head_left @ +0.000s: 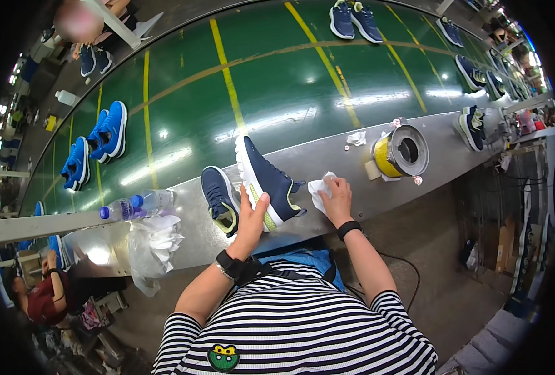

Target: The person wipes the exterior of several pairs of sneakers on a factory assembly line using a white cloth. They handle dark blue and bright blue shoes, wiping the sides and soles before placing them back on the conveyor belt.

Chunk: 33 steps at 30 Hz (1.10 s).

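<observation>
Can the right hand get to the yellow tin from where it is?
Probably yes. The right hand rests on a white cloth, and the yellow tin sits further right on the same metal ledge, with only bare ledge between them.

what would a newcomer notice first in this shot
The wide green conveyor belt with yellow lines, carrying bright blue sneakers at its left. Nearer, on the grey metal bench, the left hand steadies a navy sneaker with lime trim while the right hand presses a white cloth.
</observation>
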Motion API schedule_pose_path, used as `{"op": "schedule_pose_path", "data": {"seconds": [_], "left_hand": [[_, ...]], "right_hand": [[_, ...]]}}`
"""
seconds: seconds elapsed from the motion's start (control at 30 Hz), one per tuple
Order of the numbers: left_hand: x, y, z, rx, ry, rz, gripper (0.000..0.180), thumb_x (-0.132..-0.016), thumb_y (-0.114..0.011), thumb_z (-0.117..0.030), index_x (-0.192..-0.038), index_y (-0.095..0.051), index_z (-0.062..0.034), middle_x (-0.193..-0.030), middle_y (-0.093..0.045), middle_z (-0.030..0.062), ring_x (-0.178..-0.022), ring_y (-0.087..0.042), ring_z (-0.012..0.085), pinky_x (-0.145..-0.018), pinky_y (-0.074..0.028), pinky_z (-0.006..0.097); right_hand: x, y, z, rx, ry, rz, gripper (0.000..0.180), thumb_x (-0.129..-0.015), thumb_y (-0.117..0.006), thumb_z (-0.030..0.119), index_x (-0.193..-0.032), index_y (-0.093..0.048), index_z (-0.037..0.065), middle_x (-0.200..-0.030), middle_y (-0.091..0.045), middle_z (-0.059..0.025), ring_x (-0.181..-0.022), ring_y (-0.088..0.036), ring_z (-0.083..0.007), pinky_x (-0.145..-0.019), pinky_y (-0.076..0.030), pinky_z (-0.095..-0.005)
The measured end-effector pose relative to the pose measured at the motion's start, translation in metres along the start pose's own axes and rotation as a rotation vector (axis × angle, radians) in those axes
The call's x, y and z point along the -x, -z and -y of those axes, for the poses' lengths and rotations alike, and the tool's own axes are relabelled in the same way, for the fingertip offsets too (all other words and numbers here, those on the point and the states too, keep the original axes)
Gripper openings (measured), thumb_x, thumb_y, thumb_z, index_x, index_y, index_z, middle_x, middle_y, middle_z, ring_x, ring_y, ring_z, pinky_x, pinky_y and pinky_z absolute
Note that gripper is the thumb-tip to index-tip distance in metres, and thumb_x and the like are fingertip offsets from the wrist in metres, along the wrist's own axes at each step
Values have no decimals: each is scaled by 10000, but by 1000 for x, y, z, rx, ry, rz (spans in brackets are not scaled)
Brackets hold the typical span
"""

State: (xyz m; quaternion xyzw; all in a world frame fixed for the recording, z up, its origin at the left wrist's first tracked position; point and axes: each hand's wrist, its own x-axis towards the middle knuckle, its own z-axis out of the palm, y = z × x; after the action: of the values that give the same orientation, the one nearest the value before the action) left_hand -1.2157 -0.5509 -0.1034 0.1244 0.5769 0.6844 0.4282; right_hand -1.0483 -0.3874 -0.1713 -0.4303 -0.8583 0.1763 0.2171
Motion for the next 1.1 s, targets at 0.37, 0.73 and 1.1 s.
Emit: {"op": "schedule_pose_path", "data": {"seconds": [0.37, 0.73, 1.1], "left_hand": [[-14, -20, 2, 90, 60, -196, 732, -942, -552, -250, -1448, -111, 43, -1312, -438, 137, -1136, -471, 186, -969, -383, 285], [-32, -47, 5, -182, -218, -152, 744, -917, -576, -217, -1452, -119, 26, -1254, -465, 139, -1097, -478, 188, -962, -374, 291], [-33, -69, 12, 92, -97, -166, 623, -953, -523, -206, -1438, -193, 2, -1285, -467, 123, -1118, -469, 164, -970, -369, 286]], "right_hand": [[-12, 79, -20, -1621, -596, 402, 156, -872, -538, 68, -1022, -513, 34, -1150, -586, -132, -1064, -568, -232, -919, -455, -394], [-27, 114, -20, -1809, -633, 433, 147, -880, -539, 59, -1022, -500, 65, -890, -576, -115, -783, -593, -220, -732, -518, -392], [-39, 137, -16, -1597, -737, 405, 156, -912, -542, 52, -1049, -598, -1, -897, -611, -65, -717, -589, -117, -664, -505, -267]]}}
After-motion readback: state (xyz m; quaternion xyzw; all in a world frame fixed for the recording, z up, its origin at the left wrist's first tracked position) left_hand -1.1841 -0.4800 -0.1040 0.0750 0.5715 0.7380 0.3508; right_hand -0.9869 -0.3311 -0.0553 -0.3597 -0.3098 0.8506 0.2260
